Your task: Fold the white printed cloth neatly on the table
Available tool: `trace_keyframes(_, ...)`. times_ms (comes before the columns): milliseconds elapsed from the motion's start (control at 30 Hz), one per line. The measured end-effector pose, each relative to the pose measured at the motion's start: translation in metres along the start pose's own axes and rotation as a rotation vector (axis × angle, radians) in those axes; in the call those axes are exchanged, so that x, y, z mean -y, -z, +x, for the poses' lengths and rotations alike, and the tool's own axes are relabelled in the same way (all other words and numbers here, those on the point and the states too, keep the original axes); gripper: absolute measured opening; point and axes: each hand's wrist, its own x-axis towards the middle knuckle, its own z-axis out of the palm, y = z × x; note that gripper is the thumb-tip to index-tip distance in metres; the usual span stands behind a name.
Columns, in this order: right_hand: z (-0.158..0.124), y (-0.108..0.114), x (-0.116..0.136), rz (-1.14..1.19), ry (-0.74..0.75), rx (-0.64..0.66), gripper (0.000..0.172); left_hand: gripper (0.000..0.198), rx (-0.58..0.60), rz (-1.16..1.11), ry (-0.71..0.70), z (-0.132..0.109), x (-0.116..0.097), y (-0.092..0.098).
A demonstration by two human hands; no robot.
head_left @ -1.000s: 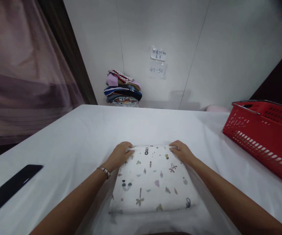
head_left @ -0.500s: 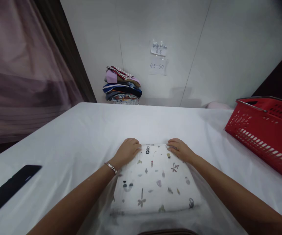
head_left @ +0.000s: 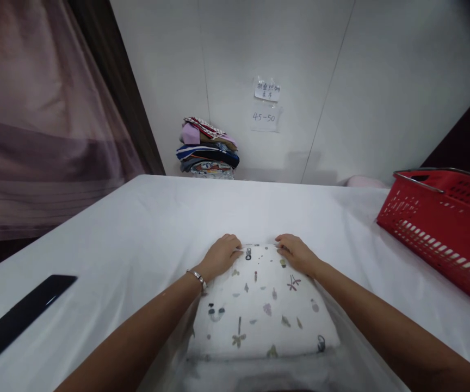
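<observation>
A white cloth [head_left: 259, 305] printed with small plants and figures lies folded into a rough rectangle in front of me. At its far left corner, my left hand [head_left: 222, 254] has the edge pinched between thumb and fingers, a bracelet round the wrist. My right hand [head_left: 295, 252] pinches the far right corner in the same way. Both forearms run along the cloth's sides.
A white-covered table [head_left: 169, 212] bears a long black object [head_left: 20, 321] at the left and a red basket [head_left: 443, 223] at the right. Folded fabrics [head_left: 208, 149] are stacked beyond the far edge, by a wall with paper signs [head_left: 265, 117]. A pinkish curtain [head_left: 26, 125] hangs left.
The view has shifted slightly, so most things sit a little lower in it. My hands have come slightly closer together at the cloth's far edge.
</observation>
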Motion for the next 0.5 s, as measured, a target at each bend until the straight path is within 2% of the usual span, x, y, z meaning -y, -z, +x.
trace_keyframes(133, 0.0, 0.002, 0.003, 0.054, -0.084, 0.004, 0.012, 0.017, -0.001, -0.097, 0.148, 0.0, 0.0, 0.001)
trace_keyframes(233, 0.003, 0.002, 0.004, 0.056, -0.157, 0.013, 0.012, 0.018, 0.006, -0.089, 0.241, 0.002, 0.0, -0.001)
trace_keyframes(400, 0.009, -0.001, 0.004, -0.058, -0.243, 0.051, 0.013, 0.018, 0.029, 0.014, 0.33, 0.008, 0.0, -0.006)
trace_keyframes(500, 0.011, -0.003, 0.003, -0.092, -0.25, 0.056, 0.012, 0.017, 0.042, 0.077, 0.33, 0.009, 0.0, -0.008)
